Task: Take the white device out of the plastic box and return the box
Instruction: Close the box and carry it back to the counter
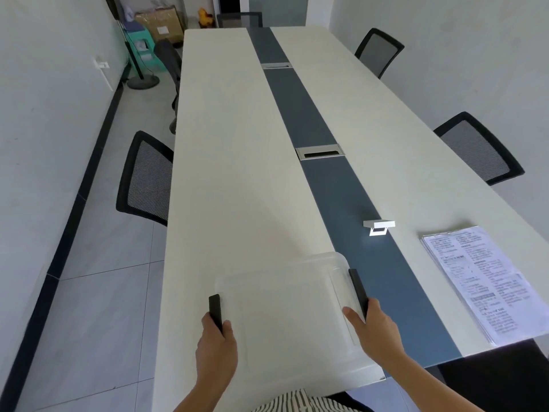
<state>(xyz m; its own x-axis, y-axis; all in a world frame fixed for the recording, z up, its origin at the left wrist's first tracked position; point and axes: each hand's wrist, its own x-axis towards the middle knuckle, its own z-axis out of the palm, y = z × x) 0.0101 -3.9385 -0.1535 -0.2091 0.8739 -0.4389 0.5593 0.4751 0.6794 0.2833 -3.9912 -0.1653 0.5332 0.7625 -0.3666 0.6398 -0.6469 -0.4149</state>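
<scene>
A clear plastic box [285, 310] with a translucent lid rests on the near end of the long table [231, 173]. Black latch handles sit on its left and right sides. My left hand [217, 343] grips the left black handle. My right hand [374, 331] grips the right black handle. A small white device [379, 226] stands on the table's dark centre strip, beyond the box and to its right, apart from both hands. I cannot tell whether anything lies inside the box.
A stack of printed papers [484, 283] lies at the near right of the table. A metal cable slot [320, 152] sits in the centre strip farther away. Black mesh chairs [145, 176] stand along both sides.
</scene>
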